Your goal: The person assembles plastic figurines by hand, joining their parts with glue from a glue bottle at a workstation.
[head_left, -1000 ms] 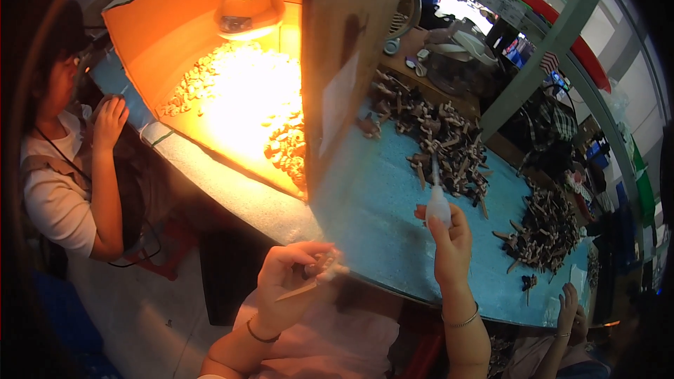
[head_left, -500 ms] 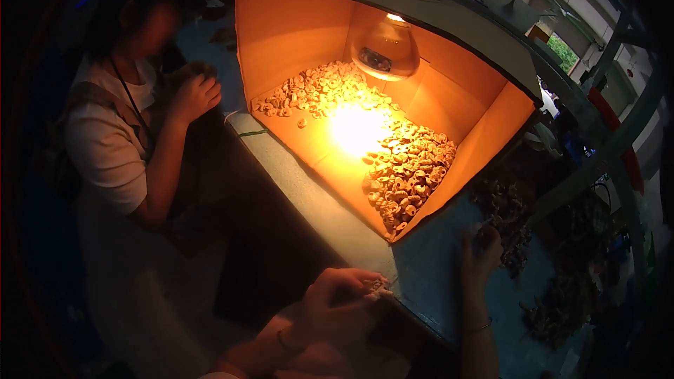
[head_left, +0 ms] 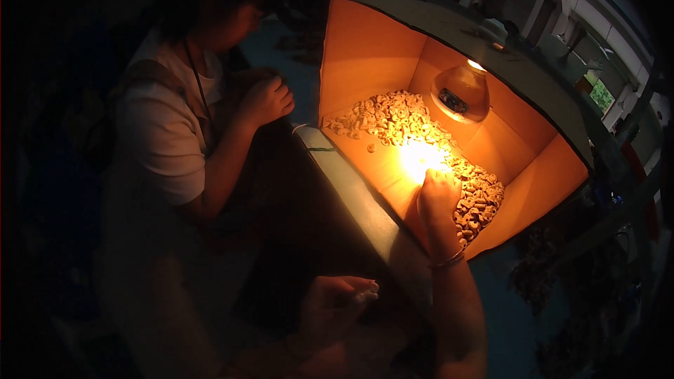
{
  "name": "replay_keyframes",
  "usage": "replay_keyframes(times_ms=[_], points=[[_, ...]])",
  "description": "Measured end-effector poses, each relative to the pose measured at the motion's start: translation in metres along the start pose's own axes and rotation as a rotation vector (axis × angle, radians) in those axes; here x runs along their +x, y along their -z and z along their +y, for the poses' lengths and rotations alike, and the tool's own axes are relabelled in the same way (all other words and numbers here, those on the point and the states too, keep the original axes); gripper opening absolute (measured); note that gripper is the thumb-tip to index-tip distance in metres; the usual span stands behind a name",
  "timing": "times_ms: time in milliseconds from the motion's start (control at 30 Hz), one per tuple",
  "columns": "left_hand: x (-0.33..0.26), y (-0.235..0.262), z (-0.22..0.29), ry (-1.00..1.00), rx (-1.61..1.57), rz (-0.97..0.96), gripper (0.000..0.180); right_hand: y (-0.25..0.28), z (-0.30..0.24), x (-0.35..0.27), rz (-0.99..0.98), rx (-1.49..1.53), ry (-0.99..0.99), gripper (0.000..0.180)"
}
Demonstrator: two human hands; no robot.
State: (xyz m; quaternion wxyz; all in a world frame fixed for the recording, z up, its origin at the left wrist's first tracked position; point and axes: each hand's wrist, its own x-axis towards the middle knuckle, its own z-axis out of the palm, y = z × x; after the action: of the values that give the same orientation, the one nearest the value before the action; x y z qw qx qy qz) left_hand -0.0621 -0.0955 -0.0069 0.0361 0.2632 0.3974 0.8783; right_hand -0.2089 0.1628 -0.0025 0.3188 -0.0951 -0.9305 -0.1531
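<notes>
My right hand (head_left: 440, 195) reaches into the lit cardboard box (head_left: 382, 63), its fingers closed at the edge of a heap of small tan pieces (head_left: 480, 189), many of them ring-shaped with a hole. Whatever those fingers hold is hidden. Lower down, in dim light outside the box, my left hand (head_left: 330, 305) is closed in a pinch. At its fingertips shows a small pale piece (head_left: 373, 287), too dark to make out its kind.
A glowing bulb lamp (head_left: 461, 91) hangs inside the box above the heap. To the left a co-worker (head_left: 168, 126) sits with raised hands (head_left: 267, 102) close together. Dark tangled clumps (head_left: 537, 267) lie on the blue table (head_left: 497, 295) at right.
My right hand has moved from beside the dark clumps into the box, at the tan heap. My left hand stays low, still pinching. The whole view has shifted, placing the box further right.
</notes>
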Motion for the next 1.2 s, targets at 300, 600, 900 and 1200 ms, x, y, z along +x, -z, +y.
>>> replay_keyframes(times_ms=[300,600,900,1200], points=[[-0.002,0.026,0.011,-0.002,0.034,0.055,0.032,-0.027,0.007,0.022,-0.237,-0.004,-0.016,0.017],[-0.006,0.025,0.002,0.075,0.075,0.025,0.03,0.068,-0.051,-0.006,-0.013,0.473,-0.008,0.016],[-0.011,0.001,-0.024,0.083,0.066,-0.073,0.03,0.176,-0.009,-0.137,-0.197,0.721,-0.024,0.022],[-0.025,-0.052,-0.05,0.232,-0.07,-0.091,0.025,0.203,0.045,-0.198,-0.198,0.995,-0.377,0.017]])
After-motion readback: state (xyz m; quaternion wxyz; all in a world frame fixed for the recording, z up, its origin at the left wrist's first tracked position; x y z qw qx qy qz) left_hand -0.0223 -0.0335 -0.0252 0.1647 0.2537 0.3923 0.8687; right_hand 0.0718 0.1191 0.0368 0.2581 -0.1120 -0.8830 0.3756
